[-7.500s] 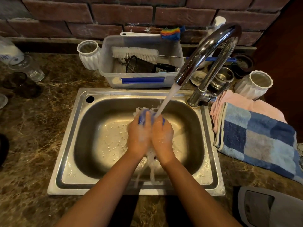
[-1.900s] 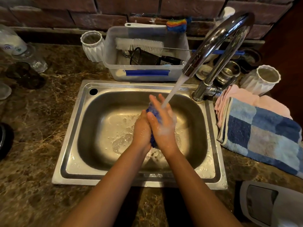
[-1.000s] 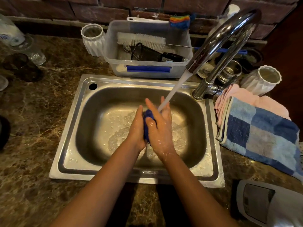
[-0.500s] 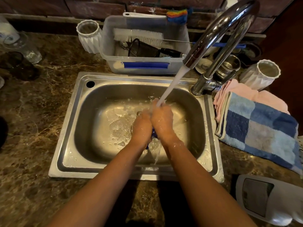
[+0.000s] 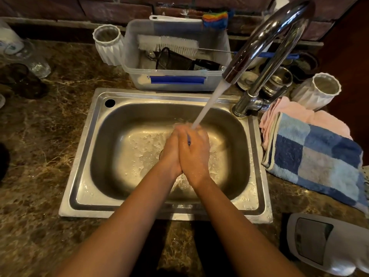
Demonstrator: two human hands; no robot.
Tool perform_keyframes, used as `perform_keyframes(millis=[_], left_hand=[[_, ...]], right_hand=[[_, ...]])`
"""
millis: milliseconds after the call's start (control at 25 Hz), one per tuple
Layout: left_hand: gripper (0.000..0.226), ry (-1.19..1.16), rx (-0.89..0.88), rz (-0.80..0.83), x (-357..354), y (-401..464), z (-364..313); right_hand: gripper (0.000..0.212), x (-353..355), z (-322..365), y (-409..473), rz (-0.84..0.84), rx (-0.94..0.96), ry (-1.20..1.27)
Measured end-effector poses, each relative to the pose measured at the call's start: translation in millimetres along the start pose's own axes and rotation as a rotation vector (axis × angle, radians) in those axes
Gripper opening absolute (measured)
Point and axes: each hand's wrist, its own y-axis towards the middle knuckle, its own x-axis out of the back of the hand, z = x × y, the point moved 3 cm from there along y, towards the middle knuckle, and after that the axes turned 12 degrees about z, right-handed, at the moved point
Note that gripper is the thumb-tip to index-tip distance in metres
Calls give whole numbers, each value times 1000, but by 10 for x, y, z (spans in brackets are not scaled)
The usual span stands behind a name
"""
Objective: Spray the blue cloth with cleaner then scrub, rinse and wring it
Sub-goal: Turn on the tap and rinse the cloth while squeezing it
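My left hand (image 5: 171, 151) and my right hand (image 5: 194, 151) are pressed palm to palm over the steel sink (image 5: 83, 176), under the running stream from the tap (image 5: 265, 37). The blue cloth (image 5: 188, 141) is squeezed between the palms; only a thin blue sliver shows between my right fingers, the rest is hidden. Water strikes the top of my fingers and splashes onto the sink floor.
A clear plastic tub (image 5: 179, 84) with brushes stands behind the sink. White ribbed cups (image 5: 108, 45) (image 5: 319, 90) sit at back left and right. A blue checked towel (image 5: 315, 162) over a pink cloth (image 5: 287, 116) lies to the right. A white bottle (image 5: 323, 242) lies at front right.
My hands went from rubbing the cloth with fingers spread to pressing flat together on it. The cloth, earlier showing clearly between them, is now almost fully hidden. Water keeps running.
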Motion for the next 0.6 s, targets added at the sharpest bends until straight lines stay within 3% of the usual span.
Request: perform_keyframes(millis=[160, 280, 360, 480, 600], left_hand=[[28, 402, -53, -108, 41, 5, -31], [27, 431, -24, -117, 111, -41, 47], [29, 470, -60, -140, 124, -66, 84], [36, 703, -99, -270, 45, -28, 18], [32, 802, 3, -141, 17, -24, 64]], right_hand=[[27, -23, 11, 136, 19, -182, 215], [39, -4, 17, 156, 17, -210, 216], [36, 26, -21, 207, -15, -275, 257], [31, 66, -155, 265, -45, -499, 410], [32, 96, -276, 215, -31, -793, 802]])
